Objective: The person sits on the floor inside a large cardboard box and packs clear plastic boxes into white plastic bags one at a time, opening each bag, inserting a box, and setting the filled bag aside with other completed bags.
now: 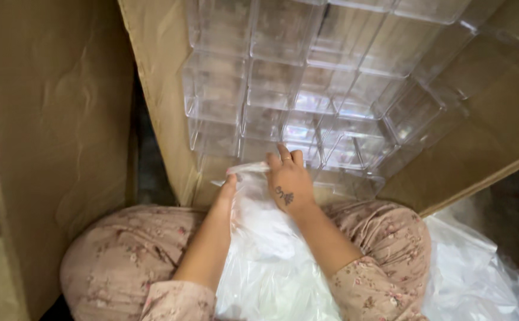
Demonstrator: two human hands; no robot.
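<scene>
Head view, looking down over the lap. Right hand [289,181]: back of hand up, fingers together and curled over the top edge of a thin, crinkled, translucent white plastic bag [259,238], clamped on the film. Left hand [228,185]: mostly hidden behind the bag; fingertips pinch the same top edge from the other side, and the exact finger spacing cannot be told. The edge of the film is stretched taut between the two hands.

The bag lies in the lap between both forearms, soft and heavily wrinkled, glossy in patches. Its top edge sits just in front of the open brown corrugated cardboard carton [164,107].

Inside the carton: rigid, clear, rectangular plastic boxes [307,101], packed touching in rows, hard edges and flat faces catching light. The lowest row is just beside the right fingertips.

Knees covered in matte pink floral fabric [122,255]. More loose translucent plastic sheeting [473,273] is bunched at the right. A second cardboard panel [45,119], smooth and slightly dented, stands at the left.
</scene>
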